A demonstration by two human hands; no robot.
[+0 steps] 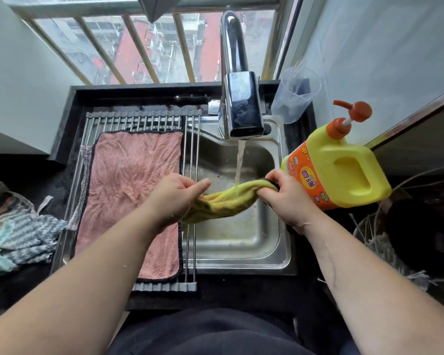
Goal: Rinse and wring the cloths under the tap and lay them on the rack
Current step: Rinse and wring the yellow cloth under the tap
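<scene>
Running from the tap (pixel 237 80), water falls on the yellow cloth (pixel 226 199), held over the sink (pixel 241 242). The left hand (pixel 176 194) grips its left end, the right hand (pixel 283 194) its right end. A pink cloth (pixel 128 196) lies flat on the rack (pixel 190 155) at the left.

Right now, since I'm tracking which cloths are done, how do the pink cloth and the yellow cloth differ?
The pink cloth lies spread flat on the rack; the yellow cloth is bunched into a rope, gripped by the left hand and right hand. No hand holds the pink cloth; the yellow cloth sits under the tap's running water, over the sink. Both show dark edging.
</scene>
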